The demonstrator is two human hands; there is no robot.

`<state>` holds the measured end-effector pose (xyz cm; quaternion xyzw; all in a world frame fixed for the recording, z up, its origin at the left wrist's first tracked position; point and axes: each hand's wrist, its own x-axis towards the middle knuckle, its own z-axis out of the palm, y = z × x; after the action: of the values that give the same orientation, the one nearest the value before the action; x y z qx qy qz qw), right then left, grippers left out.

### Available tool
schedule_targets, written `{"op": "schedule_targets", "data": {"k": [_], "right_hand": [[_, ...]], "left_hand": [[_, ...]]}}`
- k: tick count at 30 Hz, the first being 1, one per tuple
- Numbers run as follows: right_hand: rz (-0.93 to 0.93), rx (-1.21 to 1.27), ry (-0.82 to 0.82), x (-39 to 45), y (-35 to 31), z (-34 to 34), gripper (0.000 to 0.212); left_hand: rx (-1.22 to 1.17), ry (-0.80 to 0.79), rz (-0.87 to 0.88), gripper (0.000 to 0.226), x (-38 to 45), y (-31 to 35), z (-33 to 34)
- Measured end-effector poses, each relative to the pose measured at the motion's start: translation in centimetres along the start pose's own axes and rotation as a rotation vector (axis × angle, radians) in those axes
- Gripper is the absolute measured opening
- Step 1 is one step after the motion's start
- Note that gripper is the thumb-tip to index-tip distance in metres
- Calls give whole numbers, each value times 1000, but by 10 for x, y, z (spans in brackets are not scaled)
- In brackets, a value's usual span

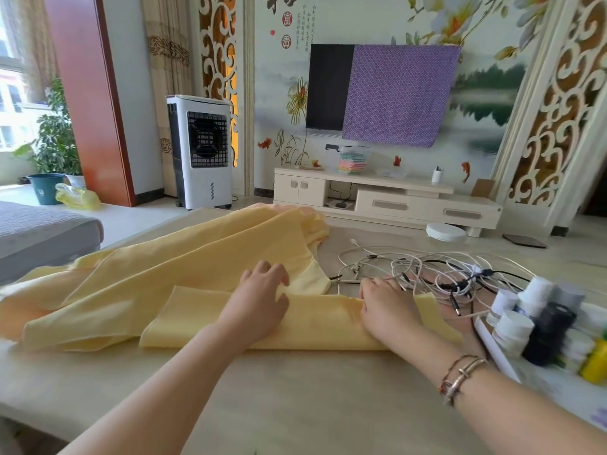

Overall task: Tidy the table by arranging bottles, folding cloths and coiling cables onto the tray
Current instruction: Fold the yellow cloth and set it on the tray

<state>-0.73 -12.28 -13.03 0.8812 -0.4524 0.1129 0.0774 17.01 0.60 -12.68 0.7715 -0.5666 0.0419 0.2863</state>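
Both hands down on yellow cloth (203,257), spread across table (295,389). Left hand (259,300) flat on folded strip at near edge, fingers straight, pressing, gripping nothing. Right hand (387,307) on same strip, fingers bent over fold; pinching or only pressing, cannot tell. Cables (427,270), white and black, tangled just beyond right hand, touching cloth edge. Bottles (538,320) clustered on tray (496,353) at right, blurred.
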Motion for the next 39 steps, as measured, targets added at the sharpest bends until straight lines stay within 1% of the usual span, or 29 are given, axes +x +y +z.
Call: {"op": "schedule_targets", "data": {"k": [2,4,8,13,17,18,20,21,23,26,28,29,31,33,35,37,39], "right_hand": [[1,12,0,1,0,-1,29],[-9,21,-19,1,0,-2,30],[-4,0,-115,0,9,-9,37],[48,-3,-302,5,26,-20,52],[52,4,-396,10,28,-26,48],[48,-16,-416,11,28,-28,45],[28,-83,-432,12,30,-34,29],[12,-116,-427,13,32,-36,27],[2,-111,-424,14,35,-41,32],[3,98,-462,18,39,-55,20],[-1,280,-503,21,41,-68,30],[-1,354,-496,21,42,-74,30],[20,513,-488,22,43,-84,21],[65,729,-508,24,37,-88,12],[131,946,-524,26,27,-88,9],[237,1150,-566,26,13,-85,7],[297,1261,-618,26,-3,-80,7]], "left_hand": [[-152,-76,78,20,4,18,7],[-207,-167,102,22,4,31,16],[-82,-291,115,34,3,38,28],[8,-355,81,51,2,46,25],[73,-388,79,65,-2,48,23],[88,-389,82,68,-2,48,24],[112,-392,85,71,-3,49,24],[121,-394,83,73,-3,49,24],[122,-404,76,75,-4,49,24],[112,-414,66,78,-4,49,24],[115,-416,61,79,-4,50,24],[119,-415,60,80,-4,51,24],[123,-409,54,81,-6,52,24],[125,-396,43,84,-6,52,25],[143,-371,25,86,-9,55,24],[159,-356,10,86,-11,59,23],[143,-362,16,82,-9,57,22]]}}
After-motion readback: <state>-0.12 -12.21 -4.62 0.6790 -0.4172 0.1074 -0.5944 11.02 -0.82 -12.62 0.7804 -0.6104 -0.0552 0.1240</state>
